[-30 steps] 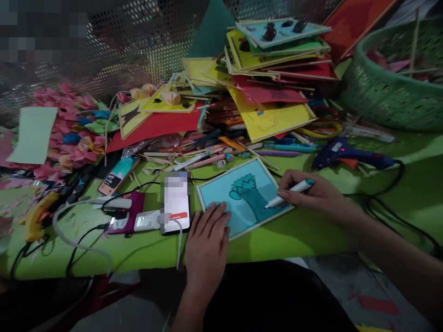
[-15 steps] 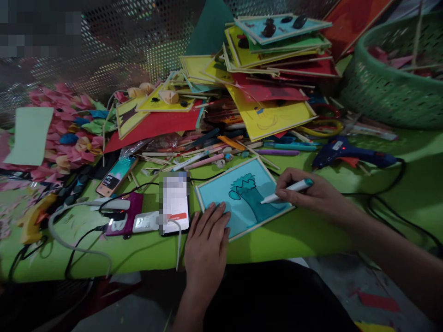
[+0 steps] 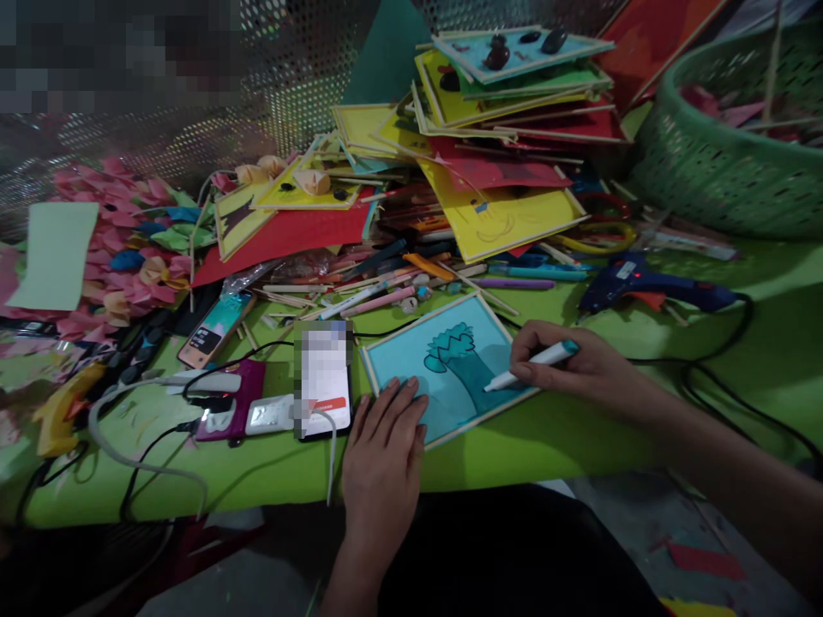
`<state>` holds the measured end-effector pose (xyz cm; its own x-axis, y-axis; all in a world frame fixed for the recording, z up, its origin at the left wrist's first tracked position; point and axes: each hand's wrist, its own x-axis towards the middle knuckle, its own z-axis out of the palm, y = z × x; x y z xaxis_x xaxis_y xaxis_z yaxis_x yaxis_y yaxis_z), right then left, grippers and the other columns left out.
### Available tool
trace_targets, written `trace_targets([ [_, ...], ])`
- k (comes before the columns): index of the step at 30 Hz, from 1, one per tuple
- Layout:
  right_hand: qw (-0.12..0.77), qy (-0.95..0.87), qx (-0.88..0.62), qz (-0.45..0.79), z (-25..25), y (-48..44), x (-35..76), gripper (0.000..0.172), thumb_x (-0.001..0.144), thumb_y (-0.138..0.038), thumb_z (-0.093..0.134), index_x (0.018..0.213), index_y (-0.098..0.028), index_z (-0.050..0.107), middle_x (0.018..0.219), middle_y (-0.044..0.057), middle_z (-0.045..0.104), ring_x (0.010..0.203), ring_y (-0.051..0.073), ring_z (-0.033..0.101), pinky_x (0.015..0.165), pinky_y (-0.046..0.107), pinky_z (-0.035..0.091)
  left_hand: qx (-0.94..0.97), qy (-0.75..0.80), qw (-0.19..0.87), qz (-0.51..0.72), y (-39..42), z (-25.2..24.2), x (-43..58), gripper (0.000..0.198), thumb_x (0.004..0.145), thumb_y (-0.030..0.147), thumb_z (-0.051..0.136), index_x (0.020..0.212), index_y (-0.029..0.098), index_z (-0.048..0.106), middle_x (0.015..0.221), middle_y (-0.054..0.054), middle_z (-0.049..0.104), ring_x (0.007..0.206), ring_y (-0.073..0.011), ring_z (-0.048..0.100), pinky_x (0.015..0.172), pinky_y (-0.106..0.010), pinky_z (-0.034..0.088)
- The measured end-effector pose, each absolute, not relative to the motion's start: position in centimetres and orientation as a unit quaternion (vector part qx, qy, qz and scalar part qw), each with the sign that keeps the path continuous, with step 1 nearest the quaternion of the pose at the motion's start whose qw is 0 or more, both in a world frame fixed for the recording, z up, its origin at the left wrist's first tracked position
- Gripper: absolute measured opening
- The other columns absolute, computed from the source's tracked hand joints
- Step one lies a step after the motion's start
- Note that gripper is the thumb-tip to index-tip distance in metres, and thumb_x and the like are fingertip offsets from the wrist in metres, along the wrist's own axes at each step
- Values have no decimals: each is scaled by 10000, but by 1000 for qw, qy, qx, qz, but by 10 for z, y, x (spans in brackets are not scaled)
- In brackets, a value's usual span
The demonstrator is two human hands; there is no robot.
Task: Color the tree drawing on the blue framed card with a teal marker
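Note:
A light blue sheet framed with thin wooden sticks (image 3: 402,364) lies tilted on the green table (image 3: 270,476). It bears a teal drawing (image 3: 459,364) with a ruffled top and a broad trunk-like shape, partly outlined in dark ink. My right hand (image 3: 559,368) grips a white marker (image 3: 537,363) with a teal end, its tip on the lower part of the trunk shape. My left hand (image 3: 386,454) rests flat on the sheet's lower left corner, fingers stretched out and holding nothing.
Left of the sheet lie a phone (image 3: 327,381), a purple power strip (image 3: 248,398) with cables and a yellow glue gun (image 3: 68,411). A blue glue gun (image 3: 649,287) lies at right. Behind are stacked framed sheets (image 3: 514,206), loose pens, folded paper pieces (image 3: 122,244) and a green basket (image 3: 726,184).
My right hand has moved slightly down with the marker, whose tip now touches lower on the trunk shape. My left hand stays in place.

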<state>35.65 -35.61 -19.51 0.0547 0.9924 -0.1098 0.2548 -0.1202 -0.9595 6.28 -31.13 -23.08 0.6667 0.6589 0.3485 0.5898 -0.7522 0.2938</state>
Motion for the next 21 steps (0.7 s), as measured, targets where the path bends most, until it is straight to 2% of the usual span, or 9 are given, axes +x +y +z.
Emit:
trace_targets([
  [6,432,-493,-640,401,-194,-353,357,410,814,-603,782,814,-212,659,659,-21,556,577,129,450,522,257,337,909,345,75,221,-311,-231,63,305,1044,159,495,1311,238,618,1435,-41,683,1396,-227,591,1181,-469,418],
  [9,430,-489,-635,415,-193,-352,356,441,810,-627,775,776,-210,637,635,-22,546,568,126,448,515,255,339,910,342,73,222,-311,-231,63,298,1043,163,495,1303,237,619,1427,-45,689,1390,-233,596,1173,-476,428],
  [15,439,-488,-628,419,-194,-353,357,410,840,-585,779,841,-195,652,708,-6,573,620,134,461,555,269,345,914,338,69,215,-310,-231,63,306,1041,152,492,1308,237,612,1435,-40,683,1391,-234,595,1172,-482,420],
  [21,438,-490,-609,443,-194,-352,356,371,846,-532,792,836,-191,646,685,-25,528,608,124,427,552,267,316,913,338,73,218,-311,-230,63,311,1032,138,513,1309,238,612,1441,-33,678,1410,-225,574,1175,-464,405],
])
